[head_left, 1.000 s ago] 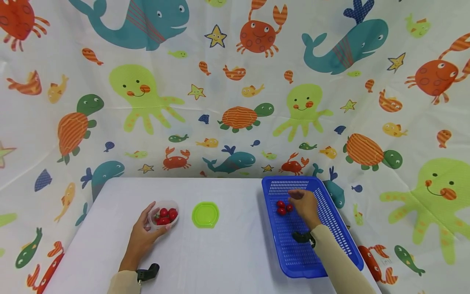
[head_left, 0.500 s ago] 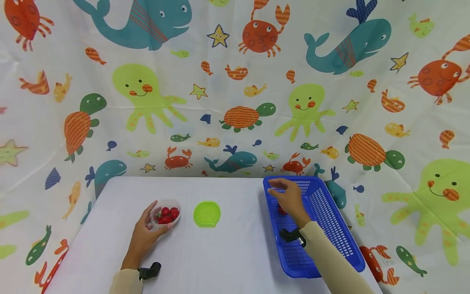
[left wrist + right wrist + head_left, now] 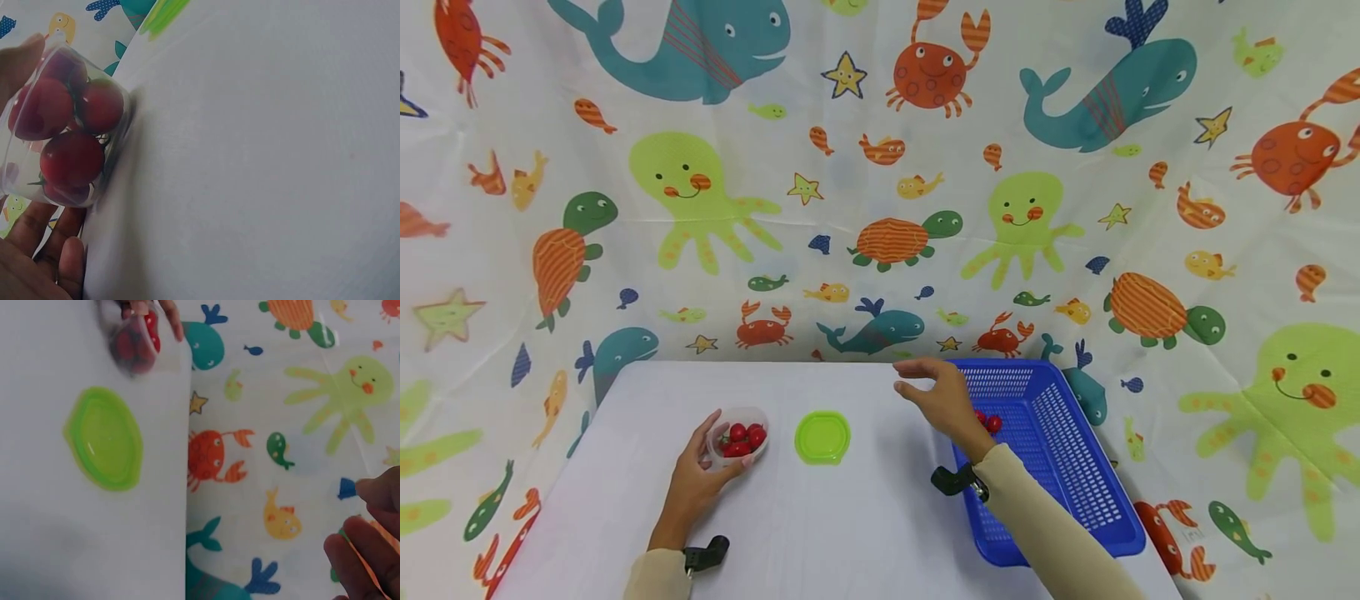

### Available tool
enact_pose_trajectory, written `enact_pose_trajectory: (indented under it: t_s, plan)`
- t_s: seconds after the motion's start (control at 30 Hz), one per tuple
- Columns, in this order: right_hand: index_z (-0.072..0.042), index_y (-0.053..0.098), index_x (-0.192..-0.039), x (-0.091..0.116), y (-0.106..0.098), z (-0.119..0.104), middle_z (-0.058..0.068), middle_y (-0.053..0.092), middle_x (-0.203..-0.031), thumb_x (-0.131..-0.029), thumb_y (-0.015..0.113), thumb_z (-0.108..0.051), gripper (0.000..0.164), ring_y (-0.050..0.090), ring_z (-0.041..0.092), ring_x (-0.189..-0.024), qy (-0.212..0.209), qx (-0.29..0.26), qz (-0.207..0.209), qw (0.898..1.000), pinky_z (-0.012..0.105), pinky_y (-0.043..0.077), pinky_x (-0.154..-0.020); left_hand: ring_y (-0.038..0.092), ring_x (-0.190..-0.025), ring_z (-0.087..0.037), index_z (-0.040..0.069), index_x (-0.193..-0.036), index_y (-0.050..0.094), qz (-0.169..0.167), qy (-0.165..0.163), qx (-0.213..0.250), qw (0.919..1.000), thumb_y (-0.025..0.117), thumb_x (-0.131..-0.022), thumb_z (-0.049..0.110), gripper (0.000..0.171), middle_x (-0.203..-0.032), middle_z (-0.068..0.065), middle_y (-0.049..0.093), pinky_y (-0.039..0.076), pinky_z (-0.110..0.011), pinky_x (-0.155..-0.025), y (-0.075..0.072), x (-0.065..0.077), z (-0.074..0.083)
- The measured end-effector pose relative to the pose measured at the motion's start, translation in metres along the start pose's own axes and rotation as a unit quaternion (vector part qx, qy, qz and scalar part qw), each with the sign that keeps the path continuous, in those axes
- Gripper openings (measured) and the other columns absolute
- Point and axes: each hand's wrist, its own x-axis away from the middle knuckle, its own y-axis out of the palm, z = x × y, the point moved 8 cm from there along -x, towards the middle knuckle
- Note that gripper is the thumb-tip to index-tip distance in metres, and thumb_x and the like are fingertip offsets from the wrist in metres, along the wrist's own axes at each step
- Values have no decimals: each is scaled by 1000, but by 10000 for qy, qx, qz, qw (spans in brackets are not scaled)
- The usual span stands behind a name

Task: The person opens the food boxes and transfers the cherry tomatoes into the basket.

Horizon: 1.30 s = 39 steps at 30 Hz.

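On the left of the table, my left hand [image 3: 694,471] grips a small clear plastic container [image 3: 747,414], thumb on one side and fingers on the other. Several red cherry tomatoes [image 3: 72,158] with bits of green stem lie inside it. My right hand [image 3: 942,398] is in the air beside the left rim of a blue plastic basket [image 3: 1037,500], its thumb and fingers apart and nothing visible between them. Red cherry tomatoes [image 3: 993,424] lie in the basket, partly hidden by the right wrist. Between container and basket lies a green lid [image 3: 822,437].
A white table [image 3: 865,525] carries everything. Behind it hangs a white curtain [image 3: 820,83] printed with sea animals. The basket's raised walls border the table's right side. Each wrist wears a black camera [image 3: 706,553] on a strap.
My right hand has moved left from over the basket to beyond its left rim, uncovering part of the basket's inside. The left hand and the container have stayed in place.
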Motion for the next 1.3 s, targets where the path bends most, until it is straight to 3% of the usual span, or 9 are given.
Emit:
enact_pose_trajectory:
  t_s: [0.17, 0.4, 0.57, 0.77, 0.93, 1.13, 1.3]
  plan:
    - [-36, 70, -116, -5, 27, -16, -13, 71, -116, -88, 77, -33, 29, 64, 11, -116, -180, -148, -282, 9993, 43, 55, -99, 26, -148, -40, 46, -157, 12, -4, 1, -17, 10000, 78, -81, 53, 102, -162, -8, 34, 37, -66, -110, -1, 0, 0]
    - [-33, 70, -118, -9, 62, -38, -12, 71, -115, -88, 77, -31, 31, 65, 11, -113, -375, -297, -629, 9969, 37, 58, -94, 25, -149, -40, 46, -157, 11, -18, -25, 18, 10000, 77, -81, 53, 101, -162, -8, 34, 37, -66, -110, 1, -1, -1]
    - [-36, 70, -117, -9, 84, -43, -17, 71, -114, -88, 77, -30, 30, 66, 5, -109, -424, -254, -794, 9956, 36, 57, -96, 25, -149, -39, 44, -158, 12, 1, -17, 3, 10000, 78, -81, 51, 102, -161, -8, 35, 38, -65, -110, 2, -1, -2]
    - [-34, 70, -117, -9, 105, -50, -16, 71, -114, -89, 76, -29, 29, 67, 8, -109, -533, -317, -956, 9935, 35, 56, -97, 26, -148, -40, 41, -159, 14, 37, 68, 0, 10000, 78, -81, 50, 101, -161, -8, 35, 38, -67, -109, -1, -1, 0]
    - [-33, 71, -117, -8, 122, -58, -21, 70, -114, -89, 76, -30, 29, 67, 5, -107, -629, -432, -1067, 9914, 32, 57, -94, 25, -149, -40, 42, -159, 13, 35, 19, 1, 10000, 78, -81, 51, 102, -161, -8, 35, 37, -66, -110, -1, -2, 1]
    - [-34, 71, -117, -6, 144, -61, -24, 69, -112, -89, 76, -33, 29, 67, 2, -104, -645, -492, -1185, 9896, 38, 54, -99, 25, -149, -40, 43, -158, 12, 37, -39, 10, 10000, 79, -80, 52, 103, -161, -8, 34, 36, -66, -111, -1, -1, 2]
    - [-36, 70, -117, -5, 162, -61, -22, 70, -110, -89, 76, -35, 29, 68, 2, -103, -611, -482, -1331, 9881, 34, 56, -96, 26, -149, -41, 43, -158, 13, 99, 15, -21, 9999, 79, -80, 52, 103, -161, -7, 35, 36, -65, -111, -2, 0, 1]
